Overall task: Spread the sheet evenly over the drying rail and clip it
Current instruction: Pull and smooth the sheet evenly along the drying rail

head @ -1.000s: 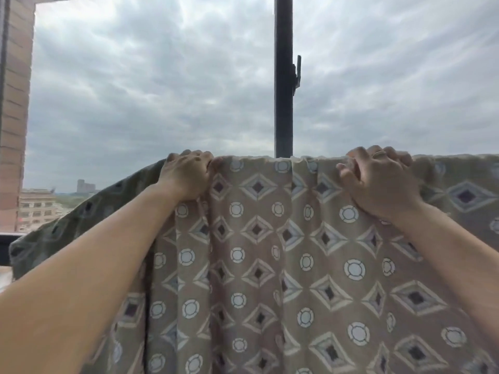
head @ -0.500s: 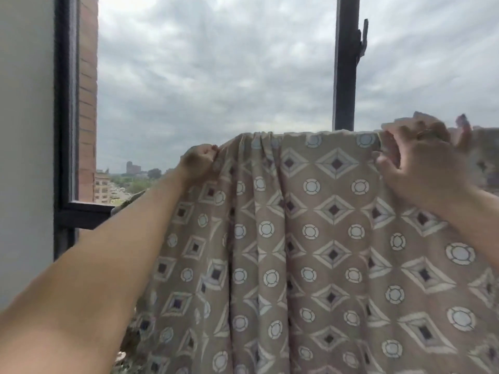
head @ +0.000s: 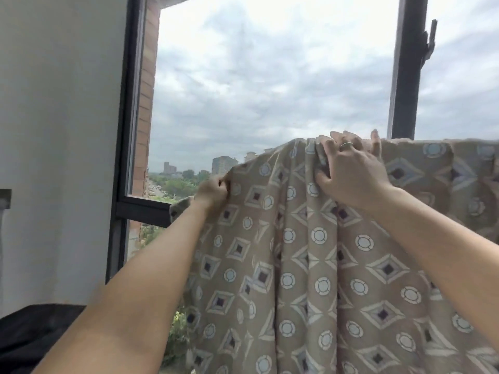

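Pinches sheet (head: pixel 297 265) edge in left hand (head: pixel 213 191), likely to draw it out; grips bunched folds in right hand (head: pixel 351 175) as anchor.

Sheet (head: pixel 310 265): tan-beige ground, repeat print all over. Diamonds outlined in cream, grey-lilac inner band, dark maroon-purple centre square. Between diamonds, pale blue discs ringed in cream. Far-right stretch of print paler, more bluish.
Window frame (head: pixel 125 130), left: black. Mullion (head: pixel 407 71), right: black.
Wall (head: pixel 54 117), left: plain pale grey-white.
Brick column (head: pixel 147 90) beyond frame: red-brown and tan courses, light mortar.
Sky (head: pixel 270 76): mottled grey-white cloud.
Trees (head: pixel 175 184), far: green.
Ring (head: pixel 346 144) on right hand (head: pixel 351 174): pale silvery.
Near-left shape (head: pixel 32 336): black, kind unclear.
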